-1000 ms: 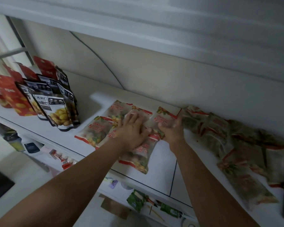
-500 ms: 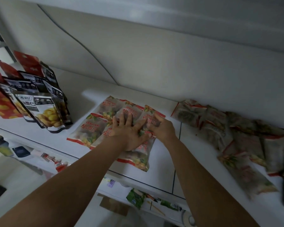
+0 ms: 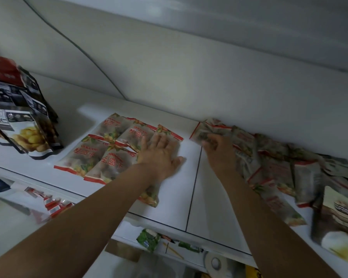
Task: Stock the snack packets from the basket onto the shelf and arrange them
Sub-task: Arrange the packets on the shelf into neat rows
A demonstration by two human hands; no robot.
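Shelf gap [image 3: 191, 177] separates left grip [image 3: 159, 155], flat on packets [image 3: 109, 153], from right grip [image 3: 217, 152] pinching packet [image 3: 200, 131].

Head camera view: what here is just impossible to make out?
- Basket: outside the head view.
- Right hand: motion blur hides whether it grips a packet in the loose pile.
- Front packet of the neat group: mostly covered by the left hand and forearm.
- Brown pouch: blurred, cut by the right edge; print unreadable.
- Lower-shelf goods: mostly hidden under the shelf board.
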